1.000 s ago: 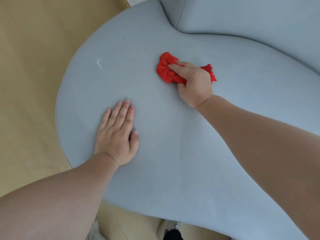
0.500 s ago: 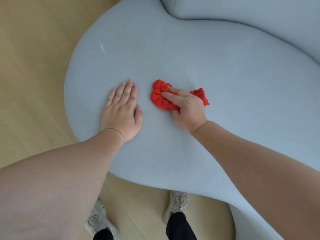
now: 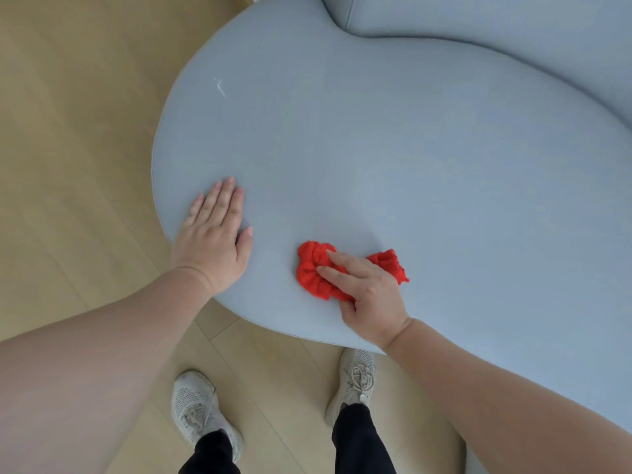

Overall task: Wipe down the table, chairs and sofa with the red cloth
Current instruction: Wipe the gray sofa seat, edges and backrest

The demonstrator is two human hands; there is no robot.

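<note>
Two hands on the sofa (image 3: 393,148) — left hand (image 3: 213,241) spread flat, right hand (image 3: 366,289) pinching red cloth (image 3: 316,268) (bunched).

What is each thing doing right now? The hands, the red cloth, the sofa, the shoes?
Right hand: pressing the cloth onto the seat.
Left hand: flat on the seat, fingers together, holding nothing.
Cloth: bunched up, partly under the fingers.
Sofa: bare, with a small white mark near its far left edge.
Shoes: on the floor, laced.
</note>
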